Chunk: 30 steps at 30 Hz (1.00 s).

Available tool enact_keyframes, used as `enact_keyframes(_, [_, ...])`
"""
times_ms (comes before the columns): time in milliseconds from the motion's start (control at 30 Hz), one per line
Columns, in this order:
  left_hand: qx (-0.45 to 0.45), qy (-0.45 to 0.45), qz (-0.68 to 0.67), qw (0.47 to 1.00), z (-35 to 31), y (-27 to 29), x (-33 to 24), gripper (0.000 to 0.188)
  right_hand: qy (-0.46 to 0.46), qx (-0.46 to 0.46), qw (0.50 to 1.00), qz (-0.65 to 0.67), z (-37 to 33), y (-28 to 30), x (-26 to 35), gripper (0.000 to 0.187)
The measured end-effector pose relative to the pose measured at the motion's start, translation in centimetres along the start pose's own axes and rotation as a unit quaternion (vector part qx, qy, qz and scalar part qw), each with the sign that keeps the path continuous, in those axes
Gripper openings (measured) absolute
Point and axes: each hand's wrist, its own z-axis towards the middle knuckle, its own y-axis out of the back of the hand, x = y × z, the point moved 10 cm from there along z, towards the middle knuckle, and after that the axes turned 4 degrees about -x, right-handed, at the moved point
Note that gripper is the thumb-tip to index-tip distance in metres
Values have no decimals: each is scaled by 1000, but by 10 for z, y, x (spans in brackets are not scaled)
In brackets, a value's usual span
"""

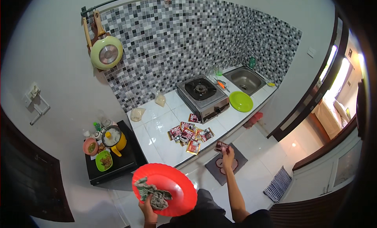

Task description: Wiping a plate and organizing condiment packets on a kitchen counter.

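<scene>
My left hand (148, 207) grips a red plastic plate (172, 186) at its near edge, low in the view, and pins a bundle of crumpled green-and-grey wrappers (153, 194) on it. My right hand (227, 156) is raised beside the white tiled counter's (157, 130) front edge, pinching a small dark red sachet (220, 146). Several more red sachets (190, 134) lie scattered on the counter just left of that hand, in front of the single-burner gas stove (202, 95).
A lime green plate (240, 101) and steel sink (244, 78) sit right of the stove. Two clear bags (148, 107) stand near the mosaic wall. A black side table (112, 155) holds a yellow pot, bowls and jars. A pan (106, 52) hangs above. Mats lie on the floor.
</scene>
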Motion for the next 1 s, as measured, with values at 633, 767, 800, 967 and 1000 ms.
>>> enact_keyframes(633, [-108, 36, -92, 989, 36, -140, 45, 39, 40, 99, 993, 46, 145, -214, -8, 19])
enact_keyframes(767, [-155, 7, -109, 982, 44, -161, 59, 35, 0, 142, 989, 34, 150, -224, -21, 27])
enact_keyframes(800, [-167, -5, -108, 980, 44, -165, 58, 35, -30, 149, 987, 50, 149, -227, -25, 30])
enact_keyframes(967, [-205, 12, -108, 973, 48, -188, 61, 29, -60, 196, 970, 132, 154, -237, -42, 44])
enact_keyframes(1000, [-210, 10, -111, 971, 48, -192, 57, 29, -71, 203, 968, 131, 154, -237, -45, 45])
